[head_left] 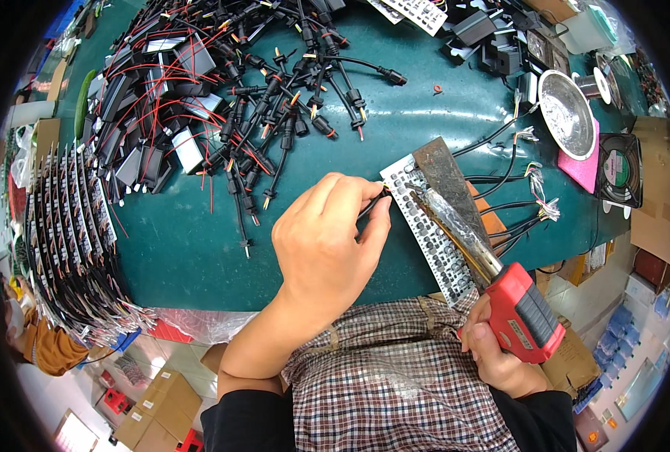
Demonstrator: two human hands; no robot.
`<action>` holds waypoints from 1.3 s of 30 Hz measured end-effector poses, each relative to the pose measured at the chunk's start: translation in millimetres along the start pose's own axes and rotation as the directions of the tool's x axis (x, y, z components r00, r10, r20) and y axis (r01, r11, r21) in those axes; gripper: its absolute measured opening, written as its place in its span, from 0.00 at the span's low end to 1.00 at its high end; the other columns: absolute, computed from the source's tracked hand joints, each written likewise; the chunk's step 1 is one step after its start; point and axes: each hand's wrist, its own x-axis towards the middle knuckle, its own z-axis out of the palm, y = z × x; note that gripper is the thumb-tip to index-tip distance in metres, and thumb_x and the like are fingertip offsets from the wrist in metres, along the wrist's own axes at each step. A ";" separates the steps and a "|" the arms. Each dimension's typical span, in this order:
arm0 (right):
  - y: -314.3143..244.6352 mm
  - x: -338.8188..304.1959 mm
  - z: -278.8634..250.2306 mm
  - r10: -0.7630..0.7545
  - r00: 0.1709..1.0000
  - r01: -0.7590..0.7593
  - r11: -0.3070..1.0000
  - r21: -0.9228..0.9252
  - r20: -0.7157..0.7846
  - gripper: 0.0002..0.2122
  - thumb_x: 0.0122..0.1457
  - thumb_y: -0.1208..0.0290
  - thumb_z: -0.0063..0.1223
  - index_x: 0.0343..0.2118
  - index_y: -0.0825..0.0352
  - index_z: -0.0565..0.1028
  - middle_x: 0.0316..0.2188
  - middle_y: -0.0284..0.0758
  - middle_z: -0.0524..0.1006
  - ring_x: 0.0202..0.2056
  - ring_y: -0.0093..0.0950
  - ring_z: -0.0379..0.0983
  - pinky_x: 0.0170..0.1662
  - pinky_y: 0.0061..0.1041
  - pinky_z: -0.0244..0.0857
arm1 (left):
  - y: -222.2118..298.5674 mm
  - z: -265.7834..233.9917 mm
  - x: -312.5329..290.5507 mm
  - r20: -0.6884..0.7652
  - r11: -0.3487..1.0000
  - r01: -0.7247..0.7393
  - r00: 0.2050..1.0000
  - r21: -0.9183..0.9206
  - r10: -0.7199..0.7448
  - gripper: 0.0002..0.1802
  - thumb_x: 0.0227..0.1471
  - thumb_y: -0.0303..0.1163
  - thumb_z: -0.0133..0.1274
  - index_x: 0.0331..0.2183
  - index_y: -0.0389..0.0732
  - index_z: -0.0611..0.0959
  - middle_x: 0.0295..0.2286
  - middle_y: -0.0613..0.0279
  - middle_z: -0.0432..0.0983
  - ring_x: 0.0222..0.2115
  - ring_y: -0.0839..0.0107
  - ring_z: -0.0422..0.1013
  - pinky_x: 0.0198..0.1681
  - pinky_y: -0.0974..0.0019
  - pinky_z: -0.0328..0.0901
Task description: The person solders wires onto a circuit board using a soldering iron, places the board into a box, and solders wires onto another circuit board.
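My left hand [327,237] is closed in a pinch on a thin black cable [373,202]. The cable's end meets the upper left corner of a white circuit board panel [433,252] carrying rows of dark parts. My right hand [497,354] grips a red soldering gun [521,313] from below, beside the table's near edge. Its metal barrel slants up and left over the panel, with the tip near the panel's upper part. A dark, worn flat bar [449,177] lies along the panel's right side. Whether the tip touches anything, I cannot tell.
Several black cables with stripped ends [534,181] stick out right of the bar. Black connector leads [274,105] and dark housings with red wires heap up at the back left. Wired boards [67,226] stack at the left. A metal bowl [567,113] and a fan [619,169] stand right.
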 end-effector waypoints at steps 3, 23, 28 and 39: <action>-2.2 0.6 -0.5 0.004 1.000 -0.004 1.000 0.013 -0.002 0.10 0.66 0.68 0.54 0.33 0.66 0.65 0.28 0.36 0.69 0.18 0.18 0.63 0.22 0.23 0.66 | 0.8 -2.5 -1.1 0.025 0.996 0.063 0.998 -0.066 -0.061 0.09 0.46 0.22 0.69 0.32 0.37 0.86 0.26 0.64 0.79 0.17 0.80 0.67 0.21 0.74 0.63; 2.5 -5.7 1.9 -0.034 0.995 0.038 0.999 0.035 -0.095 0.10 0.66 0.69 0.54 0.38 0.66 0.65 0.27 0.37 0.69 0.17 0.19 0.61 0.21 0.22 0.64 | -15.5 -16.1 12.0 0.250 0.946 0.196 0.960 -0.259 -0.130 0.11 0.50 0.16 0.65 0.38 0.34 0.88 0.32 0.61 0.82 0.32 0.75 0.79 0.37 0.72 0.74; 1.1 -5.9 1.3 -0.023 0.996 0.028 0.998 0.054 -0.090 0.09 0.66 0.69 0.54 0.38 0.66 0.65 0.27 0.37 0.69 0.16 0.19 0.61 0.21 0.22 0.65 | -20.5 -18.2 17.0 0.170 0.986 -0.166 0.971 -0.029 0.169 0.11 0.45 0.18 0.67 0.34 0.36 0.87 0.33 0.58 0.81 0.31 0.63 0.79 0.36 0.66 0.72; 4.2 -6.0 -6.1 -0.086 0.996 0.086 0.995 -0.043 0.002 0.07 0.66 0.72 0.52 0.40 0.66 0.65 0.26 0.36 0.69 0.18 0.19 0.62 0.23 0.23 0.66 | -25.9 -22.7 27.3 0.234 0.963 -0.255 0.935 -0.084 0.267 0.11 0.43 0.18 0.67 0.33 0.37 0.87 0.31 0.60 0.85 0.32 0.61 0.80 0.36 0.63 0.73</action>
